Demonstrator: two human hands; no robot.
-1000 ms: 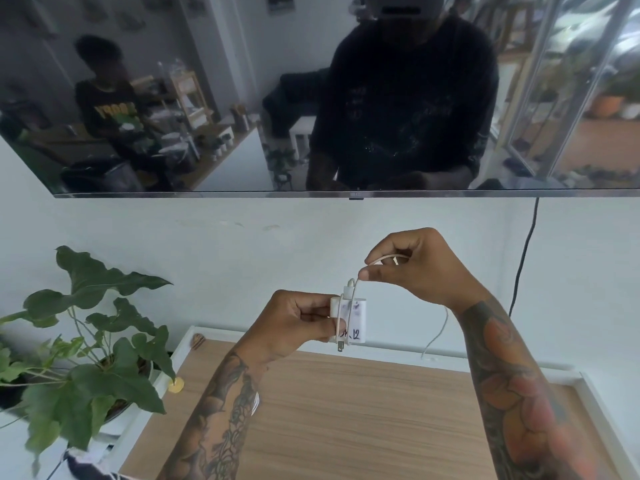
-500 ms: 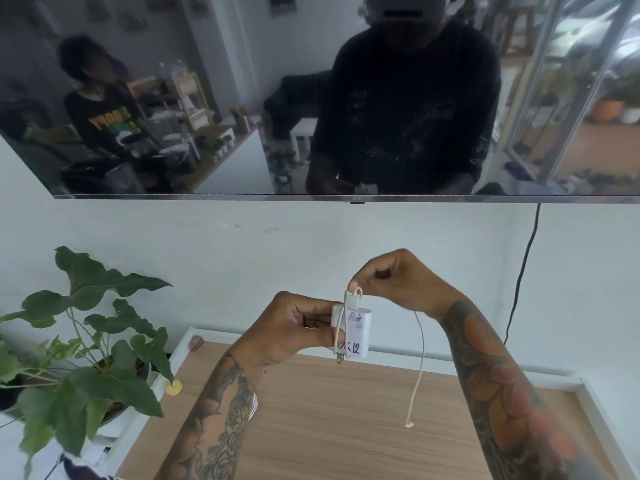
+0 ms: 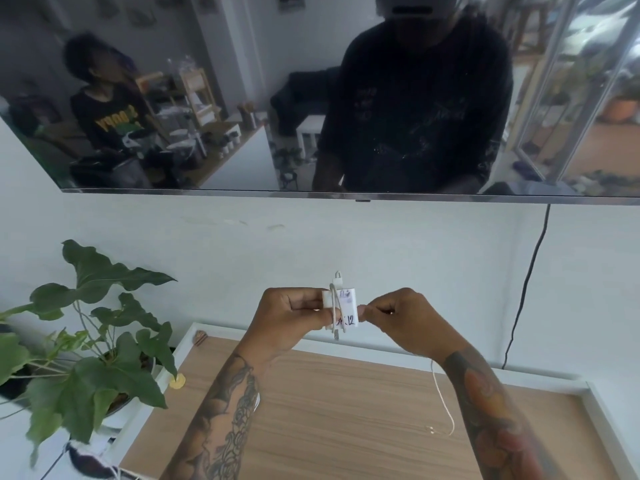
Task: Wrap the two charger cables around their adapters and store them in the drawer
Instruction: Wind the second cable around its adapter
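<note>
I hold a small white adapter with handwritten marks up in front of the wall, above the wooden top. My left hand grips its left side. A thin white cable runs in a few loops round the adapter, one plug end sticking up above it. My right hand pinches the cable at the adapter's right edge. The loose tail of the cable hangs below my right wrist and curls to a small plug. No second charger and no drawer are in view.
The wooden top has a raised white rim. A leafy potted plant stands at the left edge. A big dark screen hangs on the wall above, and a black cord drops down the wall at the right.
My right hand has come down from above the adapter to its right side, drawing the cable round. The hanging tail has shifted right, under my right wrist.
</note>
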